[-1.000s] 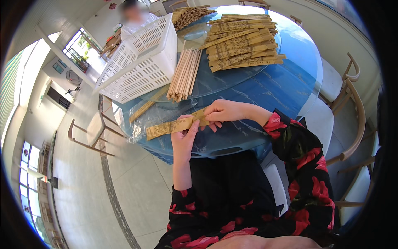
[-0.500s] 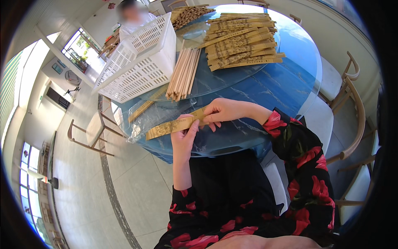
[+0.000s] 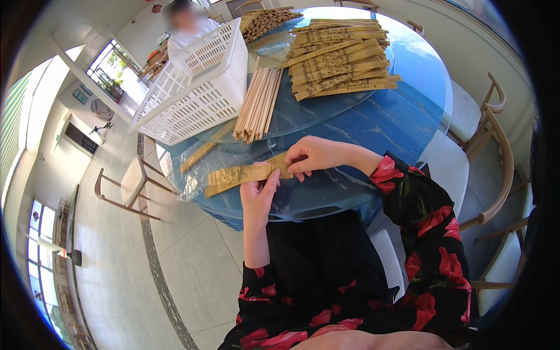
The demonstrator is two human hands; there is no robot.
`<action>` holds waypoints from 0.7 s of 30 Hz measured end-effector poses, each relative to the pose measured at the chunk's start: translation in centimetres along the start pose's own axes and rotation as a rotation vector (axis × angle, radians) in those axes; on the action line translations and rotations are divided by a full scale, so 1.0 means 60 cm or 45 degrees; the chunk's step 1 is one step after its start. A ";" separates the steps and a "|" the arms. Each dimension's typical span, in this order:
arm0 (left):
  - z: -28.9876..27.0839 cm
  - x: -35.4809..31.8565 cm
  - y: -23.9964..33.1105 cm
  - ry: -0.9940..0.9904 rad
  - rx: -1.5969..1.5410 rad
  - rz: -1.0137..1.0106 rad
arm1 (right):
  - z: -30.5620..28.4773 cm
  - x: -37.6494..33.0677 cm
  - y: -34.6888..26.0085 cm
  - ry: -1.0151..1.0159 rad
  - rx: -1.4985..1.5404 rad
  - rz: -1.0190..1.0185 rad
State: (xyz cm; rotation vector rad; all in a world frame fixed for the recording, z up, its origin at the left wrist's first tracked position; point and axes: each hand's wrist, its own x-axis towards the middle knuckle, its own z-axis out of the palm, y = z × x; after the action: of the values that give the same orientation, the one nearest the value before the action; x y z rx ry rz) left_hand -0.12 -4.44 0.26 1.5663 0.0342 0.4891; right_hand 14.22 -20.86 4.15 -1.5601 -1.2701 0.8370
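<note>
My left hand [image 3: 258, 195] is closed on the brown paper chopstick sleeves [image 3: 236, 174], thumb on top, near the table's front edge. Two sleeves seem to lie together there, their left ends fanned slightly apart. With thumb and fingers, my right hand [image 3: 318, 156] pinches the right end of the same sleeves. Beyond my hands lies a bundle of bare wooden chopsticks [image 3: 258, 108]. A large pile of flat paper sleeves [image 3: 341, 61] rests behind and to the right of it.
A white slotted plastic basket [image 3: 201, 102] stands on the left of the round glass-topped table [image 3: 402, 125]. Crumpled clear film [image 3: 195, 175] and another sleeve [image 3: 204, 153] lie before it. More stacked sticks [image 3: 271, 23] are at the back. A person [image 3: 189, 26] sits beyond; chairs [image 3: 493, 169] stand around.
The left ends of the held sleeves have spread apart, the upper one rising off the lower. My right hand has shifted very slightly; my left stays in place.
</note>
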 end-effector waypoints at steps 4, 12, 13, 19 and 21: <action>0.002 0.000 0.002 -0.001 -0.026 -0.004 | 0.001 0.001 0.003 0.073 0.000 0.000; -0.002 -0.006 0.024 -0.390 0.145 -0.178 | -0.014 0.007 0.019 0.376 0.023 0.053; 0.003 -0.010 0.020 -0.400 0.090 -0.095 | -0.014 0.007 0.017 0.338 -0.051 0.073; 0.015 0.016 0.043 -0.040 1.094 0.888 | -0.014 0.000 0.013 0.262 -0.178 0.118; 0.020 0.025 0.056 -0.038 1.320 0.909 | -0.015 0.003 0.017 0.227 -0.143 0.114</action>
State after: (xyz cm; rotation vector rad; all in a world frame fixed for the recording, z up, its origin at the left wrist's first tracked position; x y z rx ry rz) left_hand 0.69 -5.32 3.91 2.6083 -0.3596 1.1174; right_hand 15.42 -20.95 3.49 -1.7511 -1.1417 0.6753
